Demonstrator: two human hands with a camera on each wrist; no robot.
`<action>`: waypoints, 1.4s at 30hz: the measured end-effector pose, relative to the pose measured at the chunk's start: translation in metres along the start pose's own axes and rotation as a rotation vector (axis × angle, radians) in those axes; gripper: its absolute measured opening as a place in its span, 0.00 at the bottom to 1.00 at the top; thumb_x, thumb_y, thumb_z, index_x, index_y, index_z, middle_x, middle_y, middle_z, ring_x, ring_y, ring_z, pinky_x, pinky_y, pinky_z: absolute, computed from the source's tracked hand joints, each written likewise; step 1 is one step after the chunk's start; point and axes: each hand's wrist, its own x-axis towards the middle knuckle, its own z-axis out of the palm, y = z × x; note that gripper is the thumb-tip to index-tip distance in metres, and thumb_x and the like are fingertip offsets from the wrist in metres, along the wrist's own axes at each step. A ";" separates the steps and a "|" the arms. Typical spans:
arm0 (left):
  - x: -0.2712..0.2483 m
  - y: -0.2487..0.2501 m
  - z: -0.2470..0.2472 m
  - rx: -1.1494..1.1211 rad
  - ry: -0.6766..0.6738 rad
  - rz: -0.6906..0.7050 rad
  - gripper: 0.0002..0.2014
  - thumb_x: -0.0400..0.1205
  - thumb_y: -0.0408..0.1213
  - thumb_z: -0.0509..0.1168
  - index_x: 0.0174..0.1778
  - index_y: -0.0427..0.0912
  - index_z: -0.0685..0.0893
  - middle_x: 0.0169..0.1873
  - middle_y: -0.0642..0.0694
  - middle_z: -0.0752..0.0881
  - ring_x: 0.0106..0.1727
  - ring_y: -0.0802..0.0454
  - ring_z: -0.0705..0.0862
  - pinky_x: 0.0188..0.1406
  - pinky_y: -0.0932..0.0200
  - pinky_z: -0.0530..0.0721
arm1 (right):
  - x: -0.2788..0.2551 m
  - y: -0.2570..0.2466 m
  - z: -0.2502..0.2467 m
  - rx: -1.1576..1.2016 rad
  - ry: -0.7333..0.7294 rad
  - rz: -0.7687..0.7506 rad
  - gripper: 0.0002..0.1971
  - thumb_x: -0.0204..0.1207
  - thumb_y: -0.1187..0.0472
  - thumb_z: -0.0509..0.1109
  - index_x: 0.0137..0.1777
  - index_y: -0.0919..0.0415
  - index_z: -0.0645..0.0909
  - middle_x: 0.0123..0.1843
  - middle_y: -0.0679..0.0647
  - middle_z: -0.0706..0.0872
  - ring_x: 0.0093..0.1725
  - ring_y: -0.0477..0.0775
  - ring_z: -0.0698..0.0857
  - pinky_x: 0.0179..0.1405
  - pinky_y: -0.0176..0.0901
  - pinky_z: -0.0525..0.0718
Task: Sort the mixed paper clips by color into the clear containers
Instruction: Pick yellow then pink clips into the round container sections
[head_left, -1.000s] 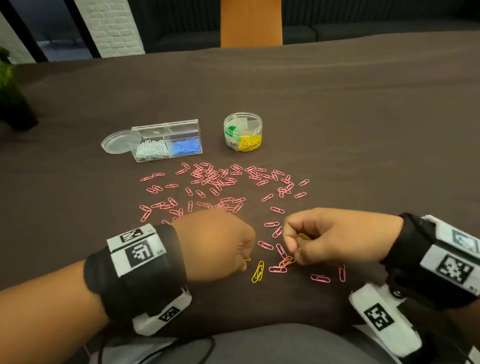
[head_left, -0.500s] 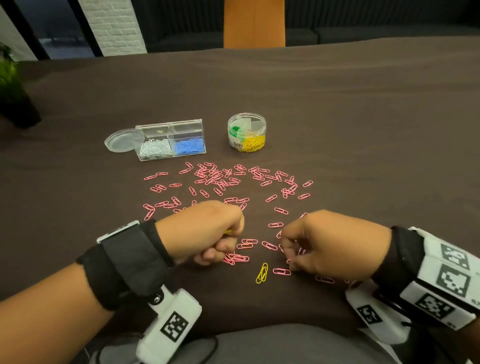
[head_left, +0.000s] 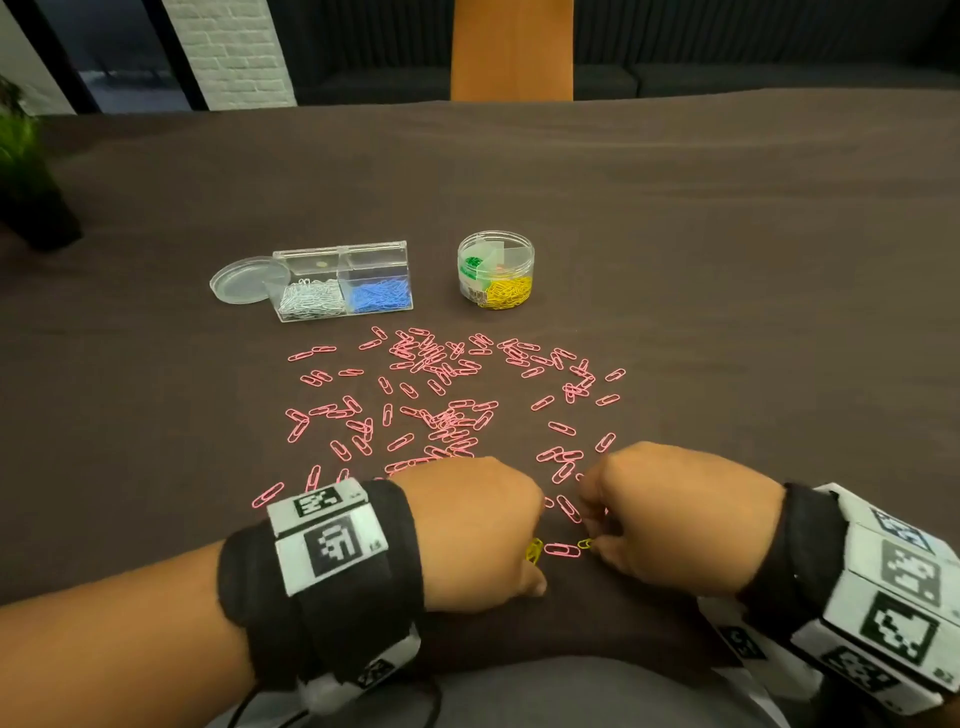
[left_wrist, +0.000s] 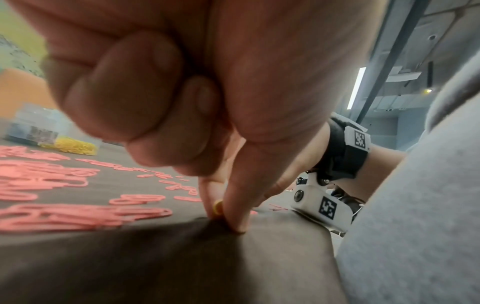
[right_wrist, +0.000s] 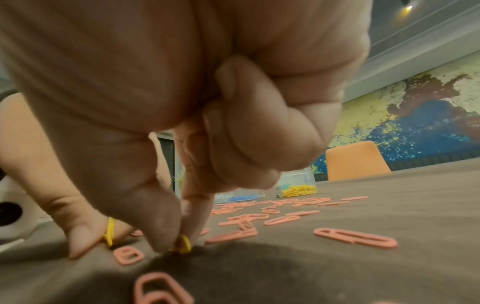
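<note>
At six o'clock of the pink clips (head_left: 441, 410), a yellow clip is pinched by each of the left hand (head_left: 480, 530) and right hand (head_left: 670, 519), probably for the round container (head_left: 496, 278) at twelve.

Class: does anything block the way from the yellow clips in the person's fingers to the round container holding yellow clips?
Only pink paper clips lie flat on the cloth between both hands' yellow clips and the round container. Its top is open, so nothing visible blocks a lifted carry.

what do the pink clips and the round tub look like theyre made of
Pink clips: thin bent wire with a matte pink coating, probably plastic over metal, though the core is hidden.
Round tub: clear glossy plastic by the look; the yellow and green clips show through its wall.
</note>
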 end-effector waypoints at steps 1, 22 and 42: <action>0.000 0.001 0.002 0.010 0.004 0.007 0.16 0.80 0.56 0.67 0.47 0.46 0.82 0.42 0.46 0.85 0.45 0.44 0.84 0.48 0.48 0.86 | 0.000 0.001 0.002 -0.002 0.015 -0.020 0.05 0.78 0.51 0.65 0.44 0.48 0.80 0.45 0.47 0.84 0.45 0.50 0.81 0.41 0.40 0.78; 0.129 -0.151 -0.134 -0.388 0.591 -0.310 0.07 0.77 0.46 0.74 0.40 0.47 0.92 0.41 0.49 0.91 0.46 0.51 0.87 0.47 0.60 0.82 | 0.201 0.067 -0.153 -0.083 0.411 0.049 0.04 0.76 0.59 0.68 0.48 0.53 0.83 0.43 0.50 0.83 0.49 0.59 0.83 0.45 0.42 0.78; 0.204 -0.140 -0.147 -0.589 0.604 -0.240 0.10 0.81 0.29 0.54 0.37 0.36 0.78 0.33 0.45 0.77 0.38 0.43 0.74 0.30 0.55 0.71 | 0.204 0.107 -0.158 0.341 0.477 0.055 0.13 0.75 0.70 0.67 0.49 0.49 0.82 0.47 0.46 0.88 0.49 0.51 0.87 0.53 0.48 0.87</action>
